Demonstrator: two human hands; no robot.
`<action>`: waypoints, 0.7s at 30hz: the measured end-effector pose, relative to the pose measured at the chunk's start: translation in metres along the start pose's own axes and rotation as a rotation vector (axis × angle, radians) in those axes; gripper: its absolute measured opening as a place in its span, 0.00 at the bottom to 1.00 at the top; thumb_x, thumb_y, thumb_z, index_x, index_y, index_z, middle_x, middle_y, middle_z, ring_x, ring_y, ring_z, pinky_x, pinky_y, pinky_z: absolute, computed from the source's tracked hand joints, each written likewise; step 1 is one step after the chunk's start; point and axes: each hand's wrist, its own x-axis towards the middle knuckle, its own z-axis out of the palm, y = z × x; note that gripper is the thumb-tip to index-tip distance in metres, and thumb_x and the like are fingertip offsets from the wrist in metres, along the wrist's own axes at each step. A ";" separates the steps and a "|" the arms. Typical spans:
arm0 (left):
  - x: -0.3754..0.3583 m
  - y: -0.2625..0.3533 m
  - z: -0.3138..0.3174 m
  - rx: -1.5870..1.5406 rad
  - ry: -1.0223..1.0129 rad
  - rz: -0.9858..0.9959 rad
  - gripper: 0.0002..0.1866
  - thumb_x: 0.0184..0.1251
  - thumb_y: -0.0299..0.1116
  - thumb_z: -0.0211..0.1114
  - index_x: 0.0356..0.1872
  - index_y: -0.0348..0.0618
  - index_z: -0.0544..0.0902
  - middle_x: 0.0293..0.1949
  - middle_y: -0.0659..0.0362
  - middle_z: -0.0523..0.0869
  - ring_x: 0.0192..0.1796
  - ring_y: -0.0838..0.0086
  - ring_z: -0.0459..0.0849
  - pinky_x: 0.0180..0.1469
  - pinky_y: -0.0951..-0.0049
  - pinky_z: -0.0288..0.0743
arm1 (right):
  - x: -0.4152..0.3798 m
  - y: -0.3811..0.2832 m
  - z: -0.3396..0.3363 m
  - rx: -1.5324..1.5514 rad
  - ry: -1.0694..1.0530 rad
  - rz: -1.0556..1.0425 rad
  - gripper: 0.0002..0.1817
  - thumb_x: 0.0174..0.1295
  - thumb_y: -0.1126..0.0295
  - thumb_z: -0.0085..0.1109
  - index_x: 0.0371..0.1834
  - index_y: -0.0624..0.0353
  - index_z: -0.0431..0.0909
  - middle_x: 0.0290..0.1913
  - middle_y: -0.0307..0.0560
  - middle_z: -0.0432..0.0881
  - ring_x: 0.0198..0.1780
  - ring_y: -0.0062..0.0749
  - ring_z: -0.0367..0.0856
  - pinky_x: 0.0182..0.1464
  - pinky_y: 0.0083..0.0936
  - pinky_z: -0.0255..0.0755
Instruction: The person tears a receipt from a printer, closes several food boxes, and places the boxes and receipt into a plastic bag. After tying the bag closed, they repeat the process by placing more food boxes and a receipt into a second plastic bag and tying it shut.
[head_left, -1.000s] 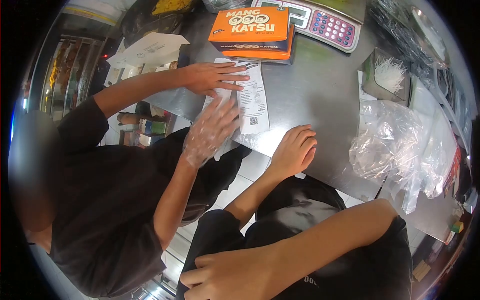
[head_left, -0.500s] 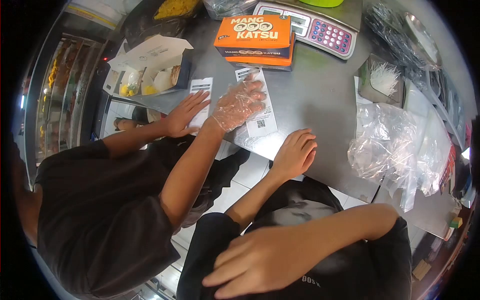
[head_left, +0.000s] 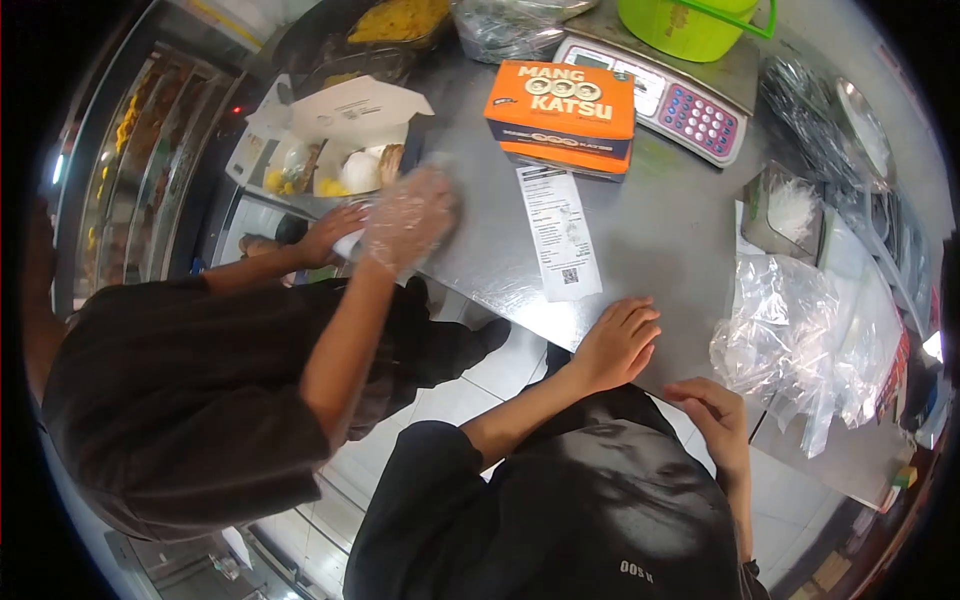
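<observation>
My left hand [head_left: 618, 345] rests on the near edge of the steel table with loosely bent fingers, open and holding nothing. Just beyond it lies a long printed receipt [head_left: 562, 235], its top end against two stacked orange boxes marked Mang Katsu [head_left: 560, 95]. Off to the right, my right hand [head_left: 715, 415] hovers by the table edge, fingers half curled and nothing visible in them. On the left, a co-worker's plastic-gloved hand [head_left: 410, 215] is blurred beside an open meal box [head_left: 330, 185] with rice, yellow bits and small wrapped items. That person's bare hand [head_left: 335, 235] is near white paper.
A digital scale [head_left: 690, 115] carrying a lime-green bucket [head_left: 690, 25] stands at the back. Clear plastic bags [head_left: 780, 310] and a container of white strips [head_left: 785, 210] occupy the right side. A food tray [head_left: 400, 20] sits at the back left.
My right hand has swung from across my left arm to the table edge at right. The co-worker's hands have moved left, off the long receipt, toward the meal box. The view has shifted.
</observation>
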 end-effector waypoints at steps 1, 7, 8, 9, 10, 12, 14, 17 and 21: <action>0.001 0.000 0.000 -0.006 -0.008 0.003 0.11 0.57 0.29 0.63 0.42 0.39 0.78 0.52 0.53 0.77 0.63 0.54 0.70 0.61 0.55 0.67 | 0.002 -0.001 0.006 -0.023 0.013 0.011 0.12 0.61 0.76 0.55 0.47 0.66 0.82 0.44 0.50 0.85 0.46 0.32 0.81 0.51 0.26 0.72; -0.003 -0.005 -0.016 -0.111 0.163 -0.009 0.12 0.54 0.25 0.64 0.41 0.41 0.78 0.50 0.51 0.77 0.59 0.53 0.72 0.59 0.54 0.66 | 0.021 -0.019 0.027 -0.135 -0.040 -0.011 0.11 0.61 0.76 0.57 0.46 0.64 0.82 0.42 0.51 0.84 0.44 0.34 0.82 0.49 0.26 0.73; -0.003 -0.009 -0.028 -0.071 0.216 -0.015 0.13 0.52 0.24 0.64 0.41 0.42 0.77 0.49 0.51 0.76 0.58 0.52 0.73 0.59 0.54 0.66 | 0.025 -0.021 0.027 -0.162 -0.040 -0.022 0.11 0.61 0.76 0.57 0.46 0.64 0.82 0.42 0.52 0.84 0.43 0.34 0.83 0.48 0.26 0.73; -0.006 -0.018 -0.037 0.000 0.272 -0.084 0.13 0.52 0.25 0.65 0.41 0.42 0.77 0.49 0.51 0.76 0.58 0.52 0.73 0.60 0.54 0.65 | 0.028 -0.021 0.026 -0.192 -0.011 -0.029 0.11 0.61 0.76 0.57 0.46 0.63 0.82 0.42 0.52 0.84 0.43 0.35 0.83 0.48 0.27 0.74; -0.008 -0.030 -0.048 0.071 0.326 -0.155 0.14 0.52 0.26 0.65 0.41 0.42 0.77 0.49 0.51 0.77 0.58 0.52 0.73 0.60 0.54 0.64 | 0.031 -0.017 0.026 -0.221 0.016 -0.035 0.11 0.61 0.76 0.57 0.46 0.63 0.82 0.42 0.52 0.84 0.43 0.36 0.83 0.48 0.27 0.74; -0.010 -0.062 -0.074 0.177 0.352 -0.244 0.17 0.52 0.30 0.67 0.44 0.42 0.77 0.51 0.51 0.76 0.60 0.52 0.71 0.61 0.52 0.61 | 0.042 -0.007 0.028 -0.305 0.080 -0.104 0.10 0.60 0.76 0.57 0.45 0.62 0.83 0.43 0.51 0.83 0.44 0.39 0.82 0.48 0.28 0.74; -0.011 -0.086 -0.098 0.293 0.313 -0.271 0.24 0.51 0.37 0.70 0.50 0.41 0.76 0.56 0.51 0.75 0.63 0.53 0.67 0.63 0.51 0.57 | 0.062 0.006 0.036 -0.409 0.153 -0.236 0.10 0.59 0.77 0.57 0.44 0.62 0.83 0.43 0.50 0.82 0.44 0.41 0.81 0.47 0.30 0.73; -0.004 -0.094 -0.125 0.381 0.158 -0.311 0.32 0.50 0.44 0.72 0.56 0.39 0.74 0.61 0.50 0.72 0.66 0.53 0.63 0.65 0.50 0.54 | 0.094 0.021 0.049 -0.587 0.184 -0.363 0.12 0.56 0.78 0.59 0.43 0.60 0.82 0.40 0.49 0.78 0.43 0.43 0.77 0.45 0.33 0.72; -0.004 -0.109 -0.128 0.395 0.029 -0.306 0.37 0.50 0.50 0.71 0.59 0.38 0.73 0.64 0.51 0.70 0.68 0.53 0.61 0.67 0.49 0.51 | 0.134 0.031 0.067 -0.719 0.178 -0.459 0.15 0.52 0.76 0.61 0.45 0.57 0.81 0.35 0.47 0.74 0.40 0.42 0.74 0.42 0.36 0.70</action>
